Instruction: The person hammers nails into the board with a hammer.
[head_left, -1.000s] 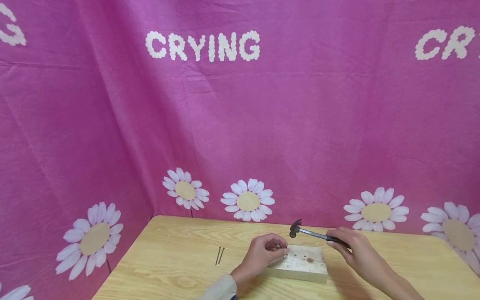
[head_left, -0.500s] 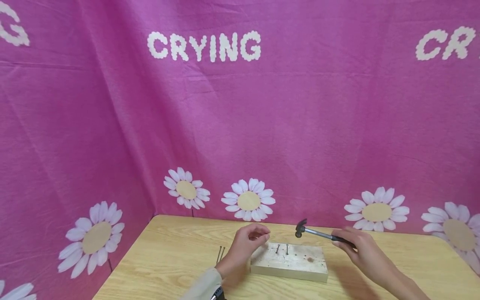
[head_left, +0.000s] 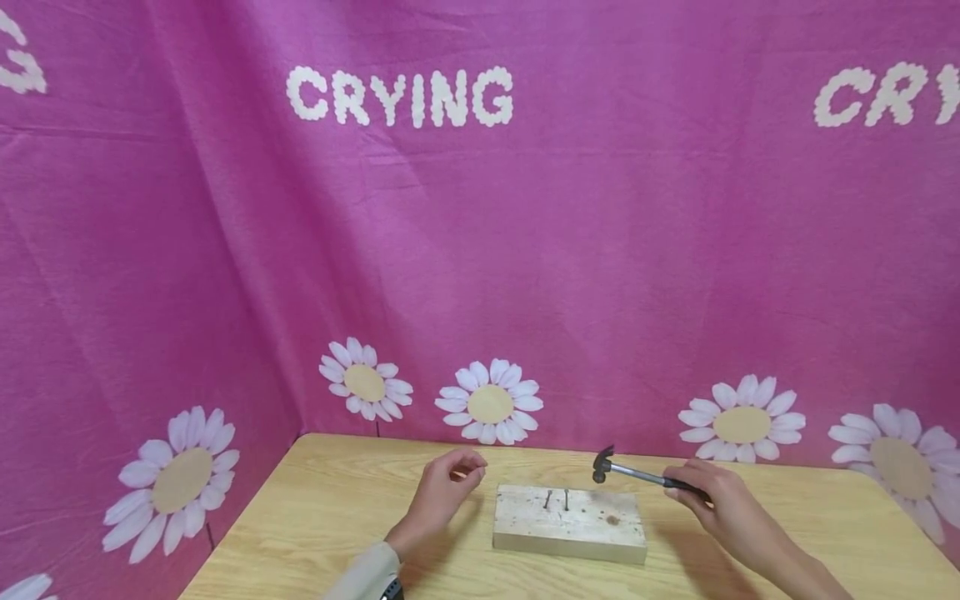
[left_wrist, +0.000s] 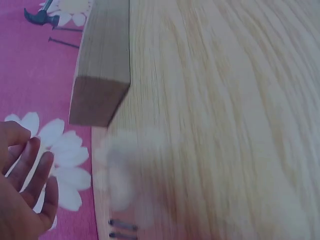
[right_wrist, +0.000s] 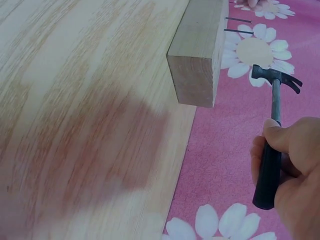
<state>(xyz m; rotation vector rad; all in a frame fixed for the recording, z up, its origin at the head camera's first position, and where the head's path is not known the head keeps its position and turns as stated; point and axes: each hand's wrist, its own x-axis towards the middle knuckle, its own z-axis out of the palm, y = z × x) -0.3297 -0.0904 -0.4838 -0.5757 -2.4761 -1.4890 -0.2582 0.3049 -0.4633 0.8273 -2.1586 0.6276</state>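
My right hand [head_left: 723,500] grips a small claw hammer [head_left: 637,473] by its black handle, its dark head level with the right part of the wooden block [head_left: 573,550]. Two nails stand in the block's top; the right nail [head_left: 566,499] is nearly upright and the left nail [head_left: 547,499] leans a little. Both stick out sideways in the right wrist view. Left of the block, my left hand [head_left: 442,492] hovers over the table with fingers loosely curled and nothing between them. Two loose nails [left_wrist: 122,225] lie on the table in the left wrist view, hidden in the head view.
The block rests on a light wood-grain table [head_left: 330,500]. Behind and to the left hangs a pink cloth [head_left: 600,250] with daisies and white lettering. Small holes and a brown knot [head_left: 612,520] mark the block's top.
My left hand has let go of a nail on the block and moved left, covering the loose nails in the head view. The hammer has shifted slightly right, still in my right hand.
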